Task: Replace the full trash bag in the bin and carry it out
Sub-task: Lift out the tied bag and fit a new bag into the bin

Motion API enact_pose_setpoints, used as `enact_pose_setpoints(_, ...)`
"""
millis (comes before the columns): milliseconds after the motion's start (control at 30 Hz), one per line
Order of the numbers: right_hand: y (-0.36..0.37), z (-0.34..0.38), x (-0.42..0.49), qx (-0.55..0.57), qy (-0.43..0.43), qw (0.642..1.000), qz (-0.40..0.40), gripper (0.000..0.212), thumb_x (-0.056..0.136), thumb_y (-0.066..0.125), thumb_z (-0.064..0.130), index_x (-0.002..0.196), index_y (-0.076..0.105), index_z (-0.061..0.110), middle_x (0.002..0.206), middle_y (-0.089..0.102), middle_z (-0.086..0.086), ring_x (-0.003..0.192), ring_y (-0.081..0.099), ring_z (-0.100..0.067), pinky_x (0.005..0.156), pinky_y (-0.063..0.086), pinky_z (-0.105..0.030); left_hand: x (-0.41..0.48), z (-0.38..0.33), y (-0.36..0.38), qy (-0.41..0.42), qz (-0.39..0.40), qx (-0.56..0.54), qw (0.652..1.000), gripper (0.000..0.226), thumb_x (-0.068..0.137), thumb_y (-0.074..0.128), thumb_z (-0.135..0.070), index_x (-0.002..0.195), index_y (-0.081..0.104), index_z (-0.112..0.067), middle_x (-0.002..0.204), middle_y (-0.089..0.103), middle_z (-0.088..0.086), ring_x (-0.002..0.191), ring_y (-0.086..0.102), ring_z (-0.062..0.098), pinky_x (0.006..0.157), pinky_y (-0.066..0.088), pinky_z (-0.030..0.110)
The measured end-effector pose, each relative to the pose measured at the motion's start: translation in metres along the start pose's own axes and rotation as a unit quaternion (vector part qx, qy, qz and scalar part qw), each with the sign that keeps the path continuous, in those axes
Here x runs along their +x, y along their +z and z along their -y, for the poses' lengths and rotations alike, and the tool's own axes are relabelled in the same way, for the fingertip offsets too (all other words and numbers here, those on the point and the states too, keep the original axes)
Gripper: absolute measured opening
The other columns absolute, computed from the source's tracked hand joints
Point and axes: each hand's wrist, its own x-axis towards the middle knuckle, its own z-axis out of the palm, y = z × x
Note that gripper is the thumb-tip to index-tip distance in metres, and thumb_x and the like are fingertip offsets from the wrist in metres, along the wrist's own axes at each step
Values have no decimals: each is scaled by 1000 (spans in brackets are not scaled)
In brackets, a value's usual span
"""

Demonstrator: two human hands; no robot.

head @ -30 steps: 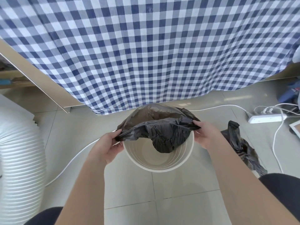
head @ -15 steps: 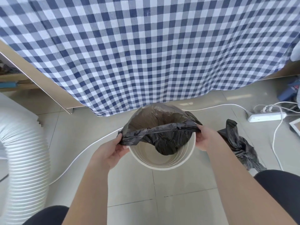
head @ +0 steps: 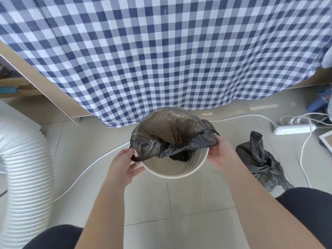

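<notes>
A round white bin (head: 177, 174) stands on the tiled floor in front of me. A fresh black trash bag (head: 170, 130) is spread open over its far rim, its bottom hanging inside. My left hand (head: 125, 166) pinches the bag's edge at the bin's left rim. My right hand (head: 220, 152) grips the bag's edge at the right rim. The near half of the bin's rim is bare. A tied full black trash bag (head: 260, 159) lies on the floor to the right of the bin.
A blue-and-white checked cloth (head: 161, 51) hangs behind the bin. A white ribbed hose (head: 25, 168) lies at the left. A white cable (head: 86, 172) crosses the floor, leading to a power strip (head: 292, 129) at the right. My knees show at the bottom corners.
The bag's mouth has opened wider and been pulled further over the bin's far rim. Both hands have shifted slightly down along the rim's sides, still holding the bag's edge.
</notes>
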Motion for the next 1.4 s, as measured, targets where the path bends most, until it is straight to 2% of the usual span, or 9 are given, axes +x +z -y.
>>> enact_pose_setpoints(133, 2, -1, -5, -36, 6, 999, -20, 26, 100, 60, 34, 116, 70, 16, 80, 76, -4, 79, 70, -22, 71, 59, -34, 3, -1, 0, 14, 19, -37, 999, 25, 111, 54, -25, 103, 70, -8, 83, 59, 7, 60, 41, 17, 55, 65, 37)
enact_pose_setpoints(400, 6, 5, -15, -65, 27, 997, -30, 40, 97, 57, 37, 62, 42, 26, 47, 38, 8, 48, 42, -12, 55, 41, -25, 1, 8, 12, 30, 5, -188, 982, 27, 112, 52, -21, 102, 68, -1, 91, 70, 10, 76, 71, 18, 93, 60, 42)
enact_pose_setpoints(633, 0, -5, -24, -48, 50, 998, -10, 36, 89, 61, 36, 61, 46, 20, 51, 38, 4, 57, 40, -18, 65, 39, -31, 7, 10, 17, -5, -26, -293, 956, 26, 112, 50, -22, 105, 65, -2, 101, 74, 11, 88, 73, 19, 82, 65, 39)
enact_pose_setpoints(700, -2, -7, -27, -39, 49, 998, 1, 33, 87, 63, 34, 63, 48, 18, 50, 38, 3, 56, 41, -19, 64, 41, -30, 8, 10, 17, -7, -22, -300, 954, 26, 111, 53, -24, 105, 66, -3, 104, 76, 10, 89, 75, 19, 71, 67, 35)
enact_pose_setpoints(867, -5, -22, -32, -10, 47, 999, -9, 33, 87, 64, 31, 63, 46, 19, 49, 38, 4, 50, 42, -17, 59, 43, -27, 6, 10, 8, 32, 99, -216, 971, 28, 108, 58, -22, 120, 71, 0, 118, 80, 8, 102, 79, 13, 93, 62, 31)
enact_pose_setpoints(967, -4, -26, -34, 3, 48, 999, -12, 30, 90, 62, 27, 66, 46, 19, 48, 35, 4, 35, 35, -13, 42, 40, -20, 7, 10, -1, 32, 109, -171, 979, 25, 108, 58, -14, 122, 70, 2, 121, 79, 11, 92, 79, 12, 85, 64, 27)
enact_pose_setpoints(1100, -3, -35, -36, 8, 38, 999, -18, 26, 98, 54, 23, 73, 52, 16, 44, 49, 2, 32, 44, -10, 34, 39, -15, 10, 8, -5, 17, 81, -40, 996, 32, 108, 59, -34, 118, 72, -7, 96, 77, 5, 71, 65, 17, 82, 65, 42)
enact_pose_setpoints(1300, 2, -52, -34, 89, 20, 996, -9, 25, 101, 48, 19, 91, 70, 16, 84, 72, -3, 71, 64, -17, 53, 55, -21, -1, 14, 5, 15, 53, -114, 992, 31, 112, 51, -28, 114, 73, -5, 103, 77, 11, 67, 76, 16, 60, 65, 32)
enact_pose_setpoints(1400, 8, -52, -39, 92, 13, 996, 9, 31, 105, 43, 21, 102, 73, 16, 85, 80, -2, 71, 76, -21, 57, 63, -30, 3, 17, 9, -24, 29, -122, 992, 33, 110, 55, -34, 112, 74, -7, 99, 76, 10, 77, 69, 20, 66, 68, 35)
